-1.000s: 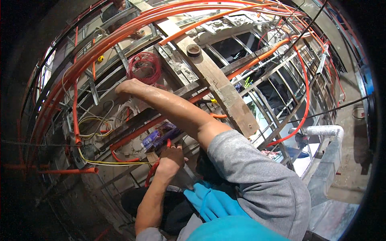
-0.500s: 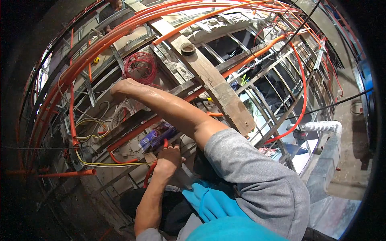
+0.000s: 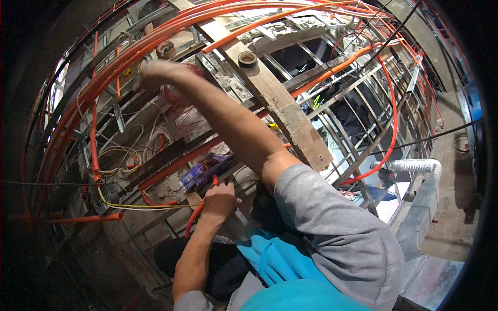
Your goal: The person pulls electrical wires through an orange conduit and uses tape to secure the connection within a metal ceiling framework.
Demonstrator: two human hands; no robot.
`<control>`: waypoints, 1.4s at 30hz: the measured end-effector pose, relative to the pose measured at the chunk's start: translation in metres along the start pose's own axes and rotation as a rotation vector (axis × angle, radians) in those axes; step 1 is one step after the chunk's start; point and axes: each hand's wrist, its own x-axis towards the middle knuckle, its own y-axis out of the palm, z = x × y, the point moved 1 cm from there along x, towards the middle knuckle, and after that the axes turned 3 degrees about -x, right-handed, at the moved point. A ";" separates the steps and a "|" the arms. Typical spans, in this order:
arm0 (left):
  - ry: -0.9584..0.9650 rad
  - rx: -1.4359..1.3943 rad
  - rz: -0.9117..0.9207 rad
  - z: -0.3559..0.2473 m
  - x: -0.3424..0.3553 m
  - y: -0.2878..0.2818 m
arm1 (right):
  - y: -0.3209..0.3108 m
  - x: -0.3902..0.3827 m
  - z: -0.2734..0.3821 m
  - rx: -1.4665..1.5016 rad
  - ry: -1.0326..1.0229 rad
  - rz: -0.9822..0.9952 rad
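My left hand (image 3: 220, 201) is closed around a bent orange-red conduit tube (image 3: 194, 217), whose end stands up above the fingers. A pair of thin yellow and white wires (image 3: 140, 207) runs from the left to the tube beside this hand. My right arm stretches far forward and to the left. Its hand (image 3: 155, 72) is smeared by motion near the orange conduits, so its fingers cannot be read. Partly behind that forearm lies a coil of red wire (image 3: 179, 96). A purple plastic package (image 3: 207, 171) rests just beyond my left hand.
A wooden plank (image 3: 282, 111) carries a roll of tape (image 3: 247, 59). Metal framing (image 3: 358, 98) spreads at the right, beside a silver duct (image 3: 423, 207). Long orange conduits (image 3: 155, 39) arch across the upper left. Loose white cables (image 3: 161, 132) hang below them. Another person is partly visible at the top left.
My right hand has moved farther forward, up past the red wire coil. My left hand keeps its grip on the tube, shifted slightly. The yellow and white wires sag a little lower.
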 end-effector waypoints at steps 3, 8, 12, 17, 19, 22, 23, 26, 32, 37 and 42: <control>-0.028 -0.007 0.001 0.010 -0.023 -0.011 | -0.065 0.000 -0.004 0.261 0.344 -0.307; -0.097 -0.030 0.121 0.005 -0.015 -0.016 | -0.140 -0.044 -0.129 0.527 0.644 -0.714; -0.073 -0.026 0.077 0.009 -0.022 -0.020 | -0.151 -0.080 -0.195 0.579 0.729 -0.821; -0.091 -0.075 0.116 0.019 -0.036 -0.021 | -0.166 -0.091 -0.260 0.556 0.775 -0.858; -0.078 -0.098 0.109 0.018 -0.042 -0.022 | -0.173 -0.079 -0.281 0.540 0.767 -0.853; -0.079 -0.161 0.137 0.020 -0.044 -0.027 | -0.180 -0.056 -0.315 0.499 0.747 -0.825; -0.092 -0.199 0.166 0.022 -0.042 -0.029 | -0.181 -0.047 -0.326 0.487 0.736 -0.810; -0.208 -0.280 0.289 0.029 -0.034 -0.035 | -0.181 -0.016 -0.352 0.455 0.674 -0.710; -0.174 -0.372 0.185 0.038 -0.024 -0.041 | -0.190 0.042 -0.310 0.614 0.241 -0.251; -0.199 -0.390 0.166 0.043 -0.025 -0.035 | -0.113 0.067 -0.159 0.385 0.067 0.153; -0.055 -0.317 0.009 0.031 -0.009 -0.039 | -0.024 0.115 -0.143 -0.223 -0.092 0.218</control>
